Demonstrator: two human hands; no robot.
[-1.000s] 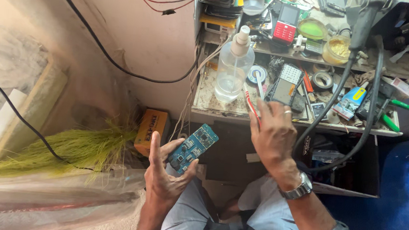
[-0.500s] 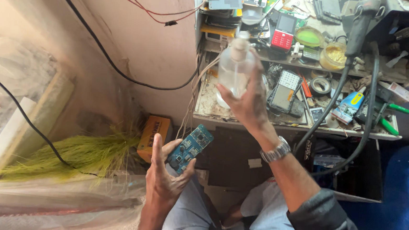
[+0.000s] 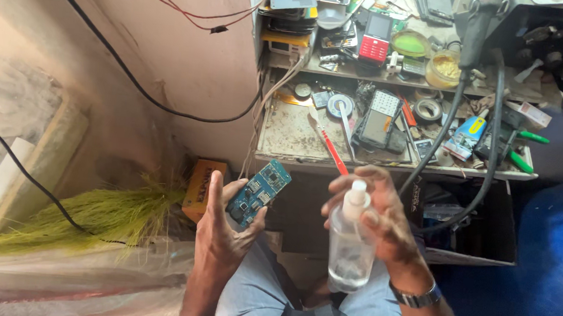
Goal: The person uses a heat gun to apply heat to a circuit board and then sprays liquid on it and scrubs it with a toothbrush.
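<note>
At far left a pale board [image 3: 44,154] leans against the wall, with a black cable [image 3: 23,173] running across it. Beside it lies a green-yellow broom [image 3: 86,213], its bristles reaching an orange box [image 3: 204,180] on the floor.

The left hand [image 3: 223,233] is raised palm up over the lap; its fingers [image 3: 231,191] and thumb curl around a blue-green circuit board [image 3: 259,193], which tilts up to the right, chips facing the camera.

Just right of it, apart from the board, the right hand [image 3: 383,218] grips a clear spray bottle [image 3: 350,248]. The fingers are closed around the bottle's upper part near the white nozzle, which points up; a little clear liquid sits at the bottom. A metal watch [image 3: 417,296] is on that wrist.

Behind both hands stands the cluttered tabletop [image 3: 289,135]. A red-handled tool [image 3: 328,148] lies along its front edge, a red phone [image 3: 375,47] rests on the upper shelf, and thick black hoses [image 3: 495,120] hang down at the right, near green-handled pliers [image 3: 527,145].
</note>
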